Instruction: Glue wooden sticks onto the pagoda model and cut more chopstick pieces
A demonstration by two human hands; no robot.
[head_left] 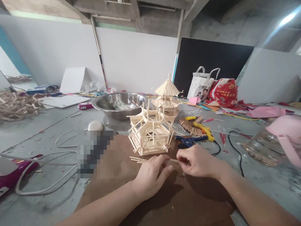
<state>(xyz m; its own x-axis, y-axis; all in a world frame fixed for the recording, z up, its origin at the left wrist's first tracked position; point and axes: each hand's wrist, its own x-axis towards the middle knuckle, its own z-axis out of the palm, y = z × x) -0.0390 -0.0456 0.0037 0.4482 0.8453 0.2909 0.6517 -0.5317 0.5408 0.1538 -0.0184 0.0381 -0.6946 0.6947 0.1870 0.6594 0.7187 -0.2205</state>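
Between my two hands runs a short thin wooden stick (174,160), just in front of a hexagonal stick-built model (154,141). My right hand (194,160) is closed in a pinch on the stick's right end. At the other end, the curled fingers of my left hand (154,174) pinch it near the thumb. Several loose sticks (137,159) lie on the brown sheet (113,185) by my left knuckles. Behind the hexagonal part rises a stick tower with a pointed roof (167,89). Blue-handled cutters (191,141) lie just beyond my right hand.
A yellow glue gun (204,131) sits beyond the cutters, its cord trailing right. A steel basin (119,105) stands behind left. On the right is a clear jug with a pink lid (265,147). White cable (47,188) loops across the floor at left. Bags (222,92) stand at the back.
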